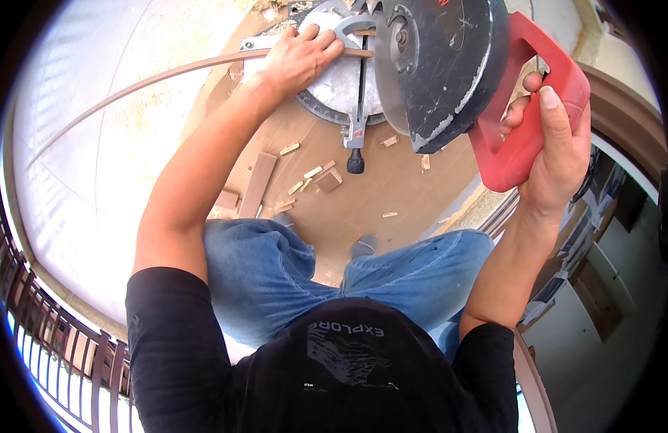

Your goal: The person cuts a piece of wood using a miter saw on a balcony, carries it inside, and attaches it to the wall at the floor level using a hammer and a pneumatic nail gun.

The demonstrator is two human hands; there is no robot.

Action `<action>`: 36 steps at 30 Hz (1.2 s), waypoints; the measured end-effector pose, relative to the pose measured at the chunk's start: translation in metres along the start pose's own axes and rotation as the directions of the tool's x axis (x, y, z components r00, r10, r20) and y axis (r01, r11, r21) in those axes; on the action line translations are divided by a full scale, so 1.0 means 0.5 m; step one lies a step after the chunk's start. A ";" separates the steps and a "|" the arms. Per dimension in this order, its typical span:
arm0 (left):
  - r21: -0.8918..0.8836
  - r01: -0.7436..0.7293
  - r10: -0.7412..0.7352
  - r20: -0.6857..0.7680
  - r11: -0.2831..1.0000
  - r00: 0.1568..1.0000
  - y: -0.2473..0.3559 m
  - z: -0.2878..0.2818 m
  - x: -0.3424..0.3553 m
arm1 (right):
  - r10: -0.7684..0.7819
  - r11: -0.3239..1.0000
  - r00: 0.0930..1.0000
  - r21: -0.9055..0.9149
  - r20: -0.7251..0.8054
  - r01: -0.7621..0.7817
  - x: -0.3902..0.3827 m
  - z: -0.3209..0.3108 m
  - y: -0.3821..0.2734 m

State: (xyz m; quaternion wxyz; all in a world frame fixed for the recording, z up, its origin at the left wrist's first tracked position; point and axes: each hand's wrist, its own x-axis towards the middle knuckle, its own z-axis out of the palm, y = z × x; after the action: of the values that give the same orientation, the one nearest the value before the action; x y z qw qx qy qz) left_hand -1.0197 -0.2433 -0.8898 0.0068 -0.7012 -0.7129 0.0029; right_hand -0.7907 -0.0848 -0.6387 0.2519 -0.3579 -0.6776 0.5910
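Observation:
My left hand [301, 61] presses a long, thin brown wood strip [186, 66] onto the round grey table [334, 94] of a miter saw, its fingers closed over the strip. The strip runs out far to the left, and its right end lies close to the saw blade [390, 79]. My right hand [557, 155] is wrapped round the saw's red loop handle [503, 162], thumb lying along it. The saw's black, scratched guard [453, 65] stands between my hands. Whether the blade is turning, I cannot tell.
Several wood offcuts [258, 184] and small chips lie on the brown board [377, 187] before my feet. Sawdust [160, 108] covers the pale floor at left. A dark railing [81, 361] runs along the lower left. A door or window frame [630, 119] borders the right.

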 end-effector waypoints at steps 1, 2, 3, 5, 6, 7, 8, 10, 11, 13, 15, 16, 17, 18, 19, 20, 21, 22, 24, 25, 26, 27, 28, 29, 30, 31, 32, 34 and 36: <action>-0.003 0.000 0.000 0.001 1.000 1.000 -0.001 0.002 -0.002 | -0.012 1.000 1.000 -0.001 -0.001 0.012 -0.001 0.003 0.000; -0.008 0.000 0.000 -0.014 1.000 1.000 -0.002 0.004 -0.004 | -0.010 1.000 1.000 -0.003 0.000 0.010 -0.002 0.003 0.002; -0.013 0.000 0.000 -0.030 1.000 1.000 -0.003 0.006 -0.006 | -0.009 1.000 1.000 -0.004 -0.007 0.009 -0.002 0.003 0.004; -0.020 -0.004 0.004 -0.012 1.000 1.000 -0.002 0.003 -0.003 | -0.006 1.000 1.000 -0.003 -0.014 0.006 -0.002 0.003 0.005; -0.026 -0.008 0.008 0.004 1.000 1.000 -0.002 0.001 -0.002 | -0.014 1.000 1.000 0.001 -0.011 0.014 -0.003 0.002 0.005; -0.027 -0.009 0.009 0.005 1.000 1.000 -0.002 0.002 -0.002 | -0.023 1.000 1.000 0.004 -0.008 0.023 -0.004 0.001 0.006; -0.016 -0.008 0.008 -0.002 1.000 1.000 -0.002 0.002 -0.003 | -0.021 1.000 1.000 0.004 -0.009 0.021 -0.005 0.001 0.008; -0.006 -0.009 0.009 -0.008 1.000 1.000 -0.002 0.003 -0.002 | -0.012 1.000 1.000 0.010 -0.012 0.012 -0.006 0.002 0.011; -0.005 -0.007 0.007 -0.011 1.000 1.000 -0.002 0.004 -0.002 | -0.010 1.000 1.000 0.009 -0.013 0.010 -0.007 0.002 0.011; -0.004 -0.004 0.004 -0.011 1.000 1.000 -0.002 0.005 -0.002 | -0.022 0.999 1.000 0.025 -0.005 0.022 -0.008 0.004 0.010; -0.024 -0.003 0.002 -0.016 1.000 1.000 -0.003 0.004 -0.005 | -0.018 1.000 1.000 0.018 -0.004 0.018 -0.005 0.002 0.013; -0.022 -0.004 0.003 -0.014 1.000 1.000 -0.003 0.004 -0.005 | -0.020 1.000 1.000 0.009 -0.006 0.020 -0.004 0.001 0.013; -0.021 0.006 -0.006 -0.013 1.000 1.000 -0.001 0.004 -0.004 | -0.020 1.000 1.000 0.012 -0.006 0.020 -0.005 0.002 0.013; -0.019 0.017 -0.017 -0.011 1.000 1.000 0.000 0.004 -0.004 | -0.024 1.000 1.000 0.012 -0.002 0.024 -0.006 0.004 0.013; -0.017 0.021 -0.021 -0.009 1.000 1.000 -0.001 0.006 -0.005 | -0.028 1.000 1.000 0.012 0.005 0.028 -0.007 0.004 0.012; -0.014 0.014 -0.015 -0.036 1.000 0.999 -0.002 0.008 -0.005 | -0.029 0.999 1.000 0.015 0.010 0.029 -0.008 0.004 0.011; -0.012 0.008 -0.009 -0.064 1.000 0.998 -0.003 0.010 -0.006 | -0.005 1.000 1.000 0.010 0.007 0.005 -0.011 0.003 0.010; -0.009 0.016 -0.017 -0.059 1.000 0.998 -0.003 0.012 -0.006 | 0.020 1.000 1.000 0.008 0.006 -0.020 -0.013 0.004 0.010; -0.019 0.007 -0.008 -0.075 1.000 0.997 -0.003 0.016 -0.005 | 0.028 1.000 1.000 0.012 0.000 -0.027 -0.015 0.013 0.004; -0.015 0.013 -0.014 -0.071 1.000 0.997 -0.003 0.018 -0.005 | 0.034 0.999 0.999 0.012 -0.018 -0.033 -0.016 0.018 0.001; -0.010 0.004 -0.005 -0.094 1.000 0.996 -0.002 0.020 -0.005 | 0.013 1.000 1.000 -0.012 -0.019 -0.013 -0.018 0.021 0.001; -0.005 -0.006 0.006 -0.117 1.000 0.993 -0.003 0.021 -0.006 | 0.012 1.000 1.000 -0.007 -0.014 -0.012 -0.019 0.023 0.002; -0.004 -0.012 0.012 -0.128 1.000 0.992 -0.004 0.023 -0.007 | 0.011 1.000 1.000 -0.010 -0.010 -0.011 -0.020 0.021 0.001; -0.001 -0.009 0.009 -0.129 1.000 0.992 -0.006 0.024 -0.009 | 0.009 1.000 1.000 -0.012 -0.008 -0.010 -0.021 0.021 0.002; 0.009 -0.011 0.012 -0.126 1.000 0.992 -0.008 0.025 -0.011 | 0.007 1.000 1.000 -0.011 -0.006 -0.007 -0.022 0.022 0.004; 0.016 -0.014 0.016 -0.123 1.000 0.992 -0.007 0.027 -0.011 | -0.005 1.000 1.000 -0.005 0.015 0.005 -0.023 0.022 0.005; 0.016 -0.014 0.015 -0.123 1.000 0.992 -0.006 0.028 -0.011 | -0.017 1.000 0.999 0.001 0.036 0.017 -0.024 0.021 0.006; 0.018 -0.022 0.024 -0.150 1.000 0.988 -0.008 0.030 -0.009 | -0.015 1.000 0.999 0.006 0.034 0.015 -0.024 0.020 0.005; 0.028 -0.011 0.015 -0.140 1.000 0.990 -0.005 0.030 -0.009 | -0.013 1.000 0.999 0.012 0.033 0.013 -0.022 0.021 0.004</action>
State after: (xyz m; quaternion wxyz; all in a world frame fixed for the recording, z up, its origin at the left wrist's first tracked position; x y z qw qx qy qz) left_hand -1.0223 -0.2477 -0.9048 0.0664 -0.7041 -0.7061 -0.0367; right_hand -0.7914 -0.1000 -0.6414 0.2467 -0.3422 -0.6805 0.5991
